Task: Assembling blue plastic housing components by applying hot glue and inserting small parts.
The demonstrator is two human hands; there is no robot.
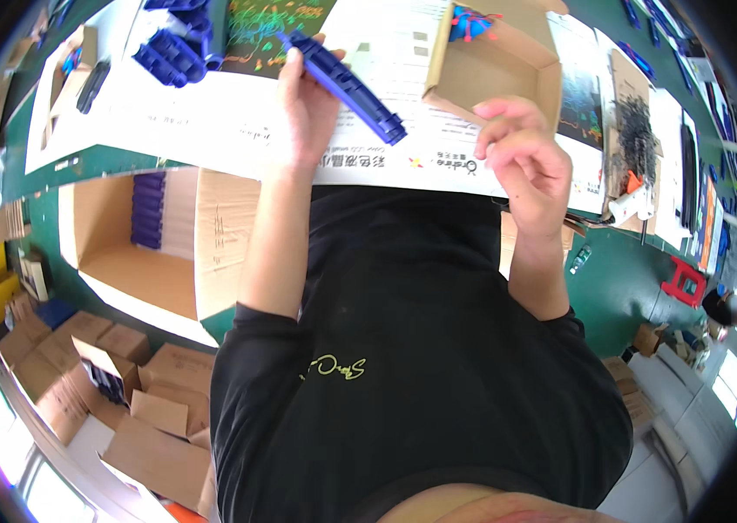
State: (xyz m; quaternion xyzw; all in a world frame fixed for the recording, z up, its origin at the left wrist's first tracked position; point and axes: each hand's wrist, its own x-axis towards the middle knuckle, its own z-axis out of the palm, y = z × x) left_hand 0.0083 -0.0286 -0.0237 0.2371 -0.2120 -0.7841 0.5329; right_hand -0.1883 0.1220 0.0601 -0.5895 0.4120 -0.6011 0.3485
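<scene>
My left hand (309,113) is closed around one end of a long dark blue plastic casing (351,91), held at a slant above the table. The casing's other end points toward me and to the right. My right hand (527,157) is raised beside the near edge of a shallow cardboard box (492,80). Its fingers are loosely curled and apart, with nothing visible between them. A bundle of small blue and red parts (470,24) lies in the far corner of that box. More dark blue casings (179,54) are piled on the table at the far left.
White printed sheets (212,122) cover the table. At the right, a heap of dark thin pieces (637,131) lies near a white-and-orange tool (633,200). Below the table's left edge stands an open carton (138,270) with blue parts inside. A red stool (684,281) stands to the right.
</scene>
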